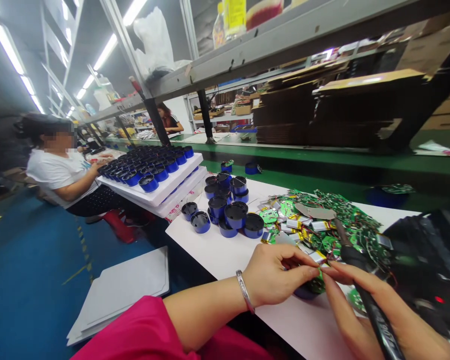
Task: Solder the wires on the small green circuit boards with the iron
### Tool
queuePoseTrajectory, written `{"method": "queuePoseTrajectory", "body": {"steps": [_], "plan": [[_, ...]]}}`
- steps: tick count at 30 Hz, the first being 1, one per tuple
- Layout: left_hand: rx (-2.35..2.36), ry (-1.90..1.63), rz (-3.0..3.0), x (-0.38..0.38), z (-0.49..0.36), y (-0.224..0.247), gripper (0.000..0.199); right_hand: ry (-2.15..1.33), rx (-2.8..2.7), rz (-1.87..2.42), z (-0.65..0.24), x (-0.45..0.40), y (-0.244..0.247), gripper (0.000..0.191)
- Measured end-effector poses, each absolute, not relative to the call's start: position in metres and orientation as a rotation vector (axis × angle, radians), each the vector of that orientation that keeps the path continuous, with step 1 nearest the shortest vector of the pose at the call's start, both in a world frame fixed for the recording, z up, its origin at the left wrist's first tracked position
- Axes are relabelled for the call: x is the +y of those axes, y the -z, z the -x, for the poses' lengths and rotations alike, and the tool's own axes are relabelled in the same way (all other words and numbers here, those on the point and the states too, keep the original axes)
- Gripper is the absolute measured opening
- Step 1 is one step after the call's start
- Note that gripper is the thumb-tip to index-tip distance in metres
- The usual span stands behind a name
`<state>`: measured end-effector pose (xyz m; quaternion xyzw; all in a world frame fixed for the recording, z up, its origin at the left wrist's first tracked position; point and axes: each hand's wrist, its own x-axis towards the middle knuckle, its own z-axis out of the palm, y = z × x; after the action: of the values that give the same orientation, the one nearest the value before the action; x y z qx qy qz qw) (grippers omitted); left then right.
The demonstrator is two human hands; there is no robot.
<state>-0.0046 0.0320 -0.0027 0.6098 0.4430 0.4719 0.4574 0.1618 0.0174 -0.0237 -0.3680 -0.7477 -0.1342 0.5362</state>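
My left hand [275,272], a bracelet on its wrist, is closed in a pinch at the upper edge of a small green circuit board [316,285]. That board sits at a dark blue round case [303,293], mostly hidden under the fingers. Thumb and index finger of my right hand [375,295] meet the left fingertips at the board; any fine wire between them is too small to make out. Across the right hand lies a black-handled soldering iron [373,315], gripped with its tip pointing up and away over the pile of parts.
Loose circuit boards [337,207] and silver battery packs [294,223] are heaped beyond my hands. Several blue cases [236,215] are stacked left of them. Further left, a white foam tray [161,192] bears many more. A metal shelf [247,50] hangs overhead; a co-worker [65,170] sits far left.
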Motion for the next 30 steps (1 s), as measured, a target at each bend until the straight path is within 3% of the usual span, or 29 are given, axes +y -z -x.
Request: {"method": "queuePoseTrajectory", "body": {"steps": [11,16,19,30], "plan": [[1.172,-1.36,-2.122,0.033,0.002,0.015,0.016,0.301,-1.679,1.011,-0.164,0.015,0.032,0.026],[1.233,-1.166,-1.784,0.035,0.003,0.005,0.014,0.228,-1.704,1.105,-0.175,0.016,0.035,0.034],[1.233,-1.069,-1.607,0.035,0.003,0.0,0.016,0.228,-1.739,1.042,-0.174,0.015,0.025,0.028],[1.077,-1.05,-1.632,0.035,0.009,0.0,0.016,0.162,-1.769,1.119,-0.18,0.009,0.042,0.032]]}}
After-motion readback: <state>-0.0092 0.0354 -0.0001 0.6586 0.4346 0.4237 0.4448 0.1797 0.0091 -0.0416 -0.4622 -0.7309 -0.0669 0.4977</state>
